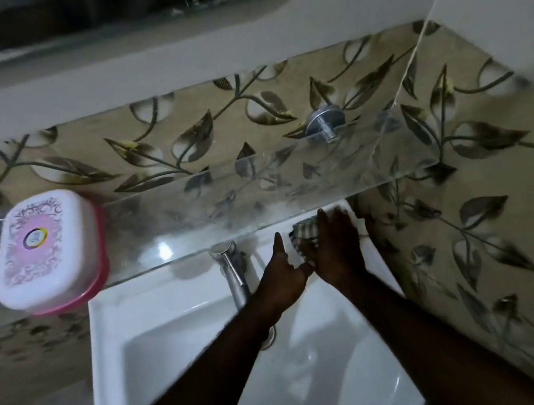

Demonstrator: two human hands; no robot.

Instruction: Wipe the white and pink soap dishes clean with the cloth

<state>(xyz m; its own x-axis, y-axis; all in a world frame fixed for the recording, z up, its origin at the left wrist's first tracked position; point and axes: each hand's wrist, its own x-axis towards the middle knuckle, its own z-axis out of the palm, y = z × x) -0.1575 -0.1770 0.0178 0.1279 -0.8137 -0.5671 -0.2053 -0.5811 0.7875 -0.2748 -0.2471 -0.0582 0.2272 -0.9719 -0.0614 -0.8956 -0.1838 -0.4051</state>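
While the right hand (336,244) lies flat-fingered on the cloth (302,231) at 1 o'clock, left hand (282,274) loose-fingered beside it, a hasty reach could knock the 9 o'clock soap dish (49,250) off its shelf (258,200)

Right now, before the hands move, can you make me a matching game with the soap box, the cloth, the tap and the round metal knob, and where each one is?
Things
1. soap box
2. cloth
3. tap
4. round metal knob

Places
A. on the leafy wall
B. under the right hand, at the back right corner of the sink
C. on the left end of the glass shelf
D. at the back of the sink, in the middle

Right pairs: 1-C, 2-B, 3-D, 4-A.
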